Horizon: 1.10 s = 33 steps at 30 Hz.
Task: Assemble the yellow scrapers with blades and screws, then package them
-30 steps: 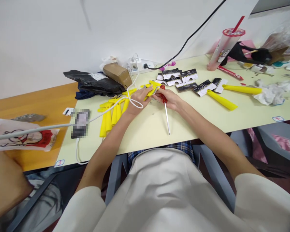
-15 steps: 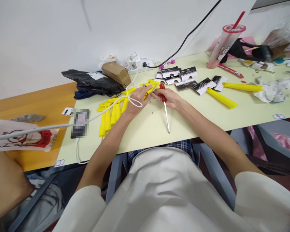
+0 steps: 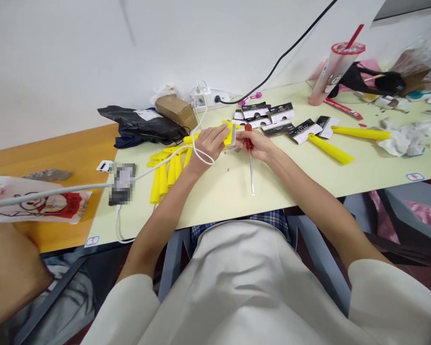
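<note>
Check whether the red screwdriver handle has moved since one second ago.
Yes: the red screwdriver handle has shifted slightly rightward in view, away from the black plug.

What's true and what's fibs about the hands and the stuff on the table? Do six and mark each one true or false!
1. The right hand holds the screwdriver. True.
2. The left hand holds the cup. False: it holds a yellow tool; the cup is on the table.
3. The straw in the cup is red. True.
4. The screwdriver's tip points away from the person. False: it points toward the person.
5. The box is beside the black bag. True.
6. There are no yellow handles on the table. False: several lie there, on both sides of the hands.
</note>
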### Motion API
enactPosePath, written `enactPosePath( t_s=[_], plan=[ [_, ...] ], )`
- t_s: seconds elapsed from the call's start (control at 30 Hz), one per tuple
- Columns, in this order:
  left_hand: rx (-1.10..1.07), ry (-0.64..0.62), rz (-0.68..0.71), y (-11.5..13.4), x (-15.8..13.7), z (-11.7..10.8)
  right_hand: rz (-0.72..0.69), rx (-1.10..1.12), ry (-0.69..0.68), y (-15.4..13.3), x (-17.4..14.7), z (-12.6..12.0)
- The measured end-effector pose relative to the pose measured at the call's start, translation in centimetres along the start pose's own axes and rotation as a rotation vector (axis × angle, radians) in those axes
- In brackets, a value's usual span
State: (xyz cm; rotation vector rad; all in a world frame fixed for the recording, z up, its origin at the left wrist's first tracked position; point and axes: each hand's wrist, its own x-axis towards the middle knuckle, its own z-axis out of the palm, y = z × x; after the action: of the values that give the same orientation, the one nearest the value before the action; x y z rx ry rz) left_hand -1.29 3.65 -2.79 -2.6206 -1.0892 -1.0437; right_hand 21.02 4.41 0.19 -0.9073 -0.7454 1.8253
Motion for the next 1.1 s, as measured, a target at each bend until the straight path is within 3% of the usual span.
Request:
enactPosePath(
  t_s=[0.1,0.27,0.53,0.7,0.9,1.0,1.1],
  plan=[
    [0.015,0.001,0.003,0.3,0.1,-0.4,-0.025,-0.002,-0.059,-0.9,-0.6,-0.2],
    [-0.01,0.003,0.003,0.5,0.0,-0.6,-0.014,-0.104,-0.309,-1.9,-1.7,-0.5],
    [-0.133,0.031,-0.035,2.2,0.3,0.3,-0.05,-0.322,-0.267,-2.9,-2.6,-0.5],
    [-0.267,0.031,-0.052,4.9,0.8,-1.7,-0.049,-0.425,-0.303,-4.2,-2.6,-1.0],
    [-0.419,0.032,-0.217,7.4,1.9,-5.5,-0.016,-0.589,-0.329,-6.7,-2.6,0.3],
    [-0.51,0.108,-0.304,7.0,2.0,-5.4,-0.018,-0.699,-0.375,-8.0,-2.7,1.8],
    [-0.719,0.259,-0.486,6.0,1.8,-4.2,-0.025,-0.802,-0.433,-9.1,-2.5,2.9]
  ],
)
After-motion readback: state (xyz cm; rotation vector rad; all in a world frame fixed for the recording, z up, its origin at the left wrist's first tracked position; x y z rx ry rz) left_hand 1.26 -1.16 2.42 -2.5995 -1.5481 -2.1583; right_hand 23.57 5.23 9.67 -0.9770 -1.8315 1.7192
